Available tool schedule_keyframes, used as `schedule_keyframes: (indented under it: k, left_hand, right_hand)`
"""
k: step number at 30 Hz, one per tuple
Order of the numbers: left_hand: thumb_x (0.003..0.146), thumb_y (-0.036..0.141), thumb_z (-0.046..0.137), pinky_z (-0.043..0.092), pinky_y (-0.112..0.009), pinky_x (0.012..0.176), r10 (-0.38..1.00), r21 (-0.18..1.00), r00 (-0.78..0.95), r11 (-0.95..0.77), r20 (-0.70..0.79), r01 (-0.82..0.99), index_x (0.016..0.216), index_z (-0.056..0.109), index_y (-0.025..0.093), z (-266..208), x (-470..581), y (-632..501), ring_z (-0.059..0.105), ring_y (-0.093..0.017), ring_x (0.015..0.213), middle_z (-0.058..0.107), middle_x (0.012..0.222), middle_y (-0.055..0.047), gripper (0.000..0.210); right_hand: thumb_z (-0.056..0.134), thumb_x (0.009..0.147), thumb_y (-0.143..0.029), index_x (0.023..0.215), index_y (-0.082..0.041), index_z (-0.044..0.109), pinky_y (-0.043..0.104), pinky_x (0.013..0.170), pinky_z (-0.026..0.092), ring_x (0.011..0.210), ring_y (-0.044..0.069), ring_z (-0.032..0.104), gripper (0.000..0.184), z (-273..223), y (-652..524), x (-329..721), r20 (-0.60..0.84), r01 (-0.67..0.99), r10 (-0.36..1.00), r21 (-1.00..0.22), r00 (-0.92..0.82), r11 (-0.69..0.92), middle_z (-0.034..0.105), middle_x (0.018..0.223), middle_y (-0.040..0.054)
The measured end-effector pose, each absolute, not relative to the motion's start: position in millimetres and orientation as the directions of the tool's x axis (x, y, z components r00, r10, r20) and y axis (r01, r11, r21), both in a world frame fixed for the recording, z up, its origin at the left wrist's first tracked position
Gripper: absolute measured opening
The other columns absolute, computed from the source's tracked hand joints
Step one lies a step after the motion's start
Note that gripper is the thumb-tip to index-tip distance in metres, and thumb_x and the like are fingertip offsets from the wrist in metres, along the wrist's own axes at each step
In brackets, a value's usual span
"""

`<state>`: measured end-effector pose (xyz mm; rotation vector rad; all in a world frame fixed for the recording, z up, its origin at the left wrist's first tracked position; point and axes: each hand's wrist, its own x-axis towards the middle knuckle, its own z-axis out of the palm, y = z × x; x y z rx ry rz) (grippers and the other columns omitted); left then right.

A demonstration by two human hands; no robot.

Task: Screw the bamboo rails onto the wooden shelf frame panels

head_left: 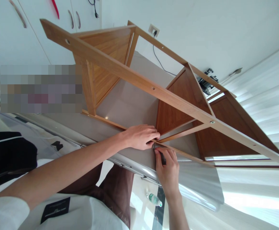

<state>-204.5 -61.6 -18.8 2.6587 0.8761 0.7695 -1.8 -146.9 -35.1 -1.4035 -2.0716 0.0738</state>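
Note:
A wooden shelf frame (153, 88) lies on its side on a grey table (134, 105), with brown shelf panels set between its long rails. My left hand (141, 136) is closed round the near lower rail, where a middle panel's crosspiece meets it. Just to the right, my right hand (167, 163) pinches thumb and fingers together against the outer side of that same rail joint. Something small and thin, metallic in look, shows at these fingertips; it is too small to name. Round holes dot the upper rail, and one near the middle crosspiece holds a metal fitting.
White cabinets (34, 41) stand at the back left. A wall socket (154, 30) has a black cable running down behind the frame. Black equipment (206, 81) sits beyond it. White curtains (261, 105) hang at right. On the floor lies a plastic bottle (154, 198).

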Motion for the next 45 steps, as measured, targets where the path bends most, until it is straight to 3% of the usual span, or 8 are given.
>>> schedule_keyframes:
  k: [8, 14, 30, 37, 45]
  left_hand:
    - [0.088, 0.017, 0.059, 0.052, -0.030, 0.081, 0.629, 0.395, 0.669, -0.774, 0.396, 0.494, 0.100, 0.069, 0.020, -17.0, -204.9, -62.6, 0.065, -0.019, 0.095, 0.069, 0.100, -0.004, 0.016]
    - [0.088, 0.015, 0.058, 0.050, -0.027, 0.084, 0.625, 0.427, 0.672, -0.774, 0.398, 0.467, 0.091, 0.070, 0.021, -18.0, -205.7, -61.6, 0.065, -0.018, 0.095, 0.071, 0.095, -0.002, 0.013]
    - [0.085, 0.023, 0.067, 0.049, -0.032, 0.079, 0.592, 0.383, 0.692, -0.802, 0.413, 0.458, 0.092, 0.065, 0.021, -13.7, -206.1, -60.7, 0.065, -0.021, 0.092, 0.069, 0.091, -0.003, 0.008]
    - [0.085, 0.023, 0.068, 0.049, -0.031, 0.077, 0.605, 0.394, 0.686, -0.792, 0.405, 0.466, 0.093, 0.064, 0.021, -14.8, -206.3, -60.5, 0.065, -0.020, 0.092, 0.069, 0.092, -0.002, 0.009]
    - [0.086, 0.023, 0.067, 0.049, -0.033, 0.078, 0.594, 0.395, 0.690, -0.800, 0.413, 0.452, 0.092, 0.064, 0.021, -13.4, -207.0, -60.5, 0.065, -0.021, 0.091, 0.069, 0.091, -0.002, 0.008]
  right_hand:
    - [0.054, 0.101, -0.026, 0.098, -0.023, 0.068, 0.040, 0.089, 0.049, 0.097, 0.021, 0.061, 0.015, -33.8, -147.8, -3.6, 0.476, 0.814, 0.849, -0.385, -0.229, 0.436, 0.069, 0.099, 0.0059]
    - [0.055, 0.101, -0.027, 0.102, -0.023, 0.068, 0.039, 0.089, 0.048, 0.096, 0.021, 0.059, 0.014, -34.8, -148.2, -1.4, 0.448, 0.815, 0.863, -0.394, -0.234, 0.425, 0.068, 0.100, 0.0060]
    - [0.057, 0.100, -0.026, 0.102, -0.024, 0.069, 0.038, 0.090, 0.049, 0.101, 0.021, 0.061, 0.013, -34.6, -146.2, 1.7, 0.460, 0.808, 0.857, -0.400, -0.231, 0.432, 0.070, 0.103, 0.0055]
    - [0.053, 0.101, -0.023, 0.101, -0.023, 0.068, 0.037, 0.090, 0.047, 0.100, 0.020, 0.060, 0.014, -31.6, -147.1, 2.8, 0.451, 0.810, 0.845, -0.356, -0.289, 0.467, 0.069, 0.103, 0.0054]
    - [0.049, 0.103, -0.022, 0.104, -0.023, 0.068, 0.037, 0.087, 0.044, 0.096, 0.020, 0.059, 0.019, -34.0, -149.8, 5.2, 0.439, 0.858, 0.823, -0.190, -0.362, 0.478, 0.067, 0.098, 0.0059]
